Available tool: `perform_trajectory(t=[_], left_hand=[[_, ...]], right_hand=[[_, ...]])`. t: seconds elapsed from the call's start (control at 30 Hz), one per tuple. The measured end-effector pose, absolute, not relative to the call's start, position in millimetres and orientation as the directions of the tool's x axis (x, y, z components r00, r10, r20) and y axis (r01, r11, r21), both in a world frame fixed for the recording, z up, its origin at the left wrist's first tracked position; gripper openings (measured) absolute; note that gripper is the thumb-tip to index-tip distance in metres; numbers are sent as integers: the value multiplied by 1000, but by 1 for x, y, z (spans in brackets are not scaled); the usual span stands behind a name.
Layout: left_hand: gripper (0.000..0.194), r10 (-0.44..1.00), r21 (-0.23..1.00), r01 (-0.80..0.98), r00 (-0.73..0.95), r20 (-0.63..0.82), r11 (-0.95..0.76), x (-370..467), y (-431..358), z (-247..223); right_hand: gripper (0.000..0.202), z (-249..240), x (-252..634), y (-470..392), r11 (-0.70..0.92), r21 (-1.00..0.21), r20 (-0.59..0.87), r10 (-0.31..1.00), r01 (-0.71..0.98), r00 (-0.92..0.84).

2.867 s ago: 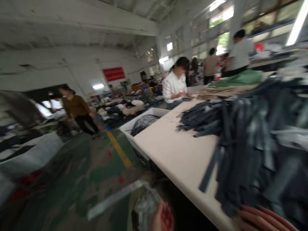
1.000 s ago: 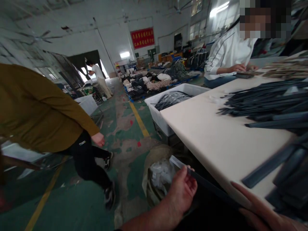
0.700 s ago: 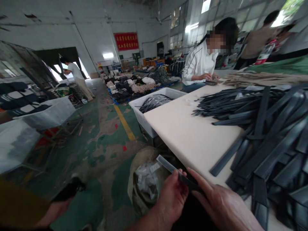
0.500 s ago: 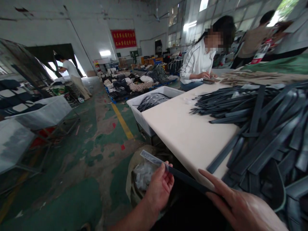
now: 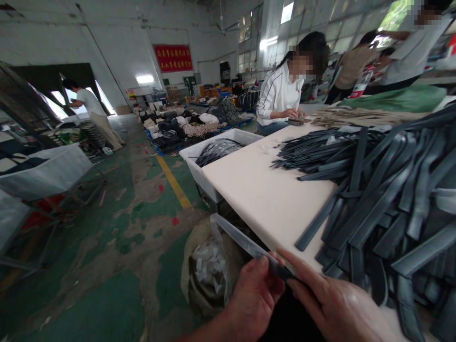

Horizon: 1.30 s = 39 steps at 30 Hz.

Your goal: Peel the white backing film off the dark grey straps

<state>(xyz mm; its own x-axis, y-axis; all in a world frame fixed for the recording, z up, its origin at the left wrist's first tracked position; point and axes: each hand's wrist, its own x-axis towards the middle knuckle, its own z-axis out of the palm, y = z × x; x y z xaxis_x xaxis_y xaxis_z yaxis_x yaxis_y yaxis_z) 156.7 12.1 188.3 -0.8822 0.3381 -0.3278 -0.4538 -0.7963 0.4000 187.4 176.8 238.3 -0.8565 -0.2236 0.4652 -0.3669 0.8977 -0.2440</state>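
A long dark strap runs between my two hands at the near edge of the white-topped table. From its far end a pale, translucent strip stretches out, its tip bent and hanging down. My left hand pinches the strap between thumb and fingers where pale meets dark. Close beside it, my right hand grips the dark part, with one finger lying along it. Below the pale tip stands an olive sack holding crumpled clear scraps.
A large pile of dark straps covers the table's right side. Beyond lie tan strips and a green cloth. Past the table's left end is a white bin of straps. A co-worker in a white jacket sits opposite.
My left hand has moved right, close to my right hand. More of the pale strip now sticks out past my left fingers, and its tip droops. The view has turned slightly right.
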Motion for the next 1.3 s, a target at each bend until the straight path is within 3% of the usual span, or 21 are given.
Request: perform_trajectory(t=[0.07,0.2,0.27,0.47,0.67,0.83,0.93,1.07,1.17,1.3], left_hand=[[22,385,420,-473,-879,-281,-774,160,19,192],[24,232,449,-371,-914,-334,-813,145,12,194],[27,220,456,-360,-918,-331,-814,142,9,195],[25,410,475,-475,-880,-240,-741,168,28,198],[31,263,472,-422,-892,-367,-774,150,16,194],[26,431,509,-525,-851,-300,-682,169,30,194],[26,464,517,-564,-825,-323,-644,175,35,192],[28,376,482,-578,-807,-455,-658,165,28,190],[19,421,465,-624,-774,-472,-628,164,24,188],[16,504,446,-683,-729,-463,-578,179,30,184]], right_hand=[[42,237,188,175,888,-253,457,-240,-384,-857],[53,236,204,196,860,-295,436,-265,-415,-860],[55,237,211,202,836,-330,453,-266,-438,-851],[42,232,206,185,857,-378,398,-192,-351,-897],[58,215,229,206,807,-494,306,-186,-323,-934],[49,219,229,192,770,-601,273,-54,-214,-960],[51,228,231,186,721,-635,315,-87,-278,-945],[48,240,250,193,634,-567,449,-297,-526,-842],[37,242,260,198,667,-462,547,-304,-585,-780],[31,236,253,196,709,-412,622,-241,-573,-745]])
